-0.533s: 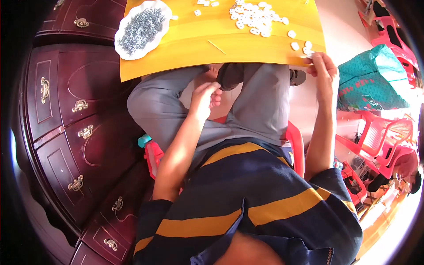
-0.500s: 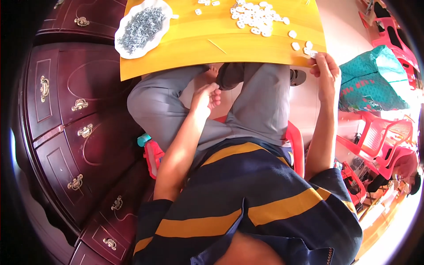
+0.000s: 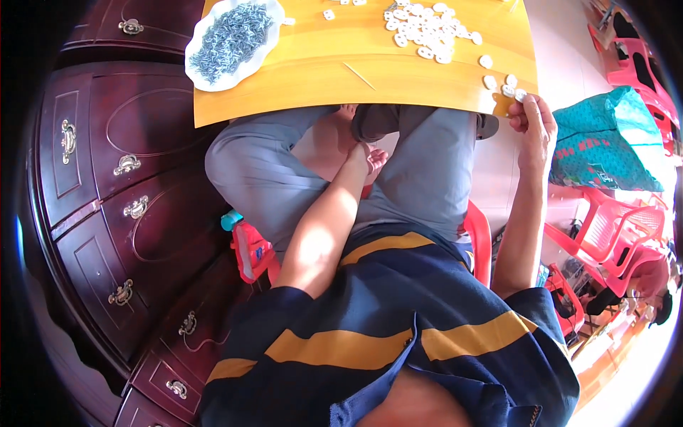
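Observation:
At the near right corner of the yellow board (image 3: 299, 99), my right hand (image 3: 535, 128) pinches a small white plastic piece (image 3: 520, 95) between thumb and fingertips. Other small white pieces (image 3: 509, 90) lie just beside it. My left hand (image 3: 371, 158) is over my lap, below the board's near edge, palm turned up and fingers loosely curled. Nothing shows in it, though the fingers partly hide its inside. A heap of white plastic pieces (image 3: 430, 32) lies at the far right of the board. A scalloped white dish (image 3: 272, 53) at the left holds many small grey metal pins or screws (image 3: 231, 43).
A thin wooden stick (image 3: 359, 75) lies mid-board. Dark red drawers (image 3: 107, 164) stand at the left. On the right are a teal woven bag (image 3: 605, 142) and pink plastic chairs (image 3: 615, 228). A red and teal object (image 3: 249, 249) is beside my left thigh.
My left hand has moved right across my lap and turned more palm-up. My right hand stays at the board's corner with the white piece. The whole view has shifted slightly.

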The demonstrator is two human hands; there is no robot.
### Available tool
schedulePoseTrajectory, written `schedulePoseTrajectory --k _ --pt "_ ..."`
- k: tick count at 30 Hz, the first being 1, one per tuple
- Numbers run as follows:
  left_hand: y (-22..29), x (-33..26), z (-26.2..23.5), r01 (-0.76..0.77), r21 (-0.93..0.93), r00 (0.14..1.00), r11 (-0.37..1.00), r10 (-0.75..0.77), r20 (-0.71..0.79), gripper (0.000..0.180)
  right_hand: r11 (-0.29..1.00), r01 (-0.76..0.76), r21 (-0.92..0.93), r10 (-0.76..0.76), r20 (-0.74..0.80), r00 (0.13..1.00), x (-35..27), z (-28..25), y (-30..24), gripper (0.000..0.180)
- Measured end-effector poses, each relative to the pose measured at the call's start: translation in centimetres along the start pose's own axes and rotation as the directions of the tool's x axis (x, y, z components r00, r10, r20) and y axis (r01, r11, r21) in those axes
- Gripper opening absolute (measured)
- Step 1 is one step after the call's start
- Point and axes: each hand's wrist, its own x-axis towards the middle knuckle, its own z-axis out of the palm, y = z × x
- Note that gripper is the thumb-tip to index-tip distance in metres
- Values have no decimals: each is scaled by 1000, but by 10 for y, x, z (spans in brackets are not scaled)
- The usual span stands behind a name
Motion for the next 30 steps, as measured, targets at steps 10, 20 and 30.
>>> schedulePoseTrajectory --k 10,20,30 --pt "1 -15 31 -43 -188 995 981 59 84 17 1000 9 -1 -9 -68 998 -4 -13 6 23" --pt "21 -23 5 -106 -355 993 929 114 0 12 999 -5 47 7 -26 1000 -2 4 -3 24" --pt "30 -53 8 12 -397 987 918 -74 -142 22 999 22 44 -21 -15 1000 -5 -1 -7 25"
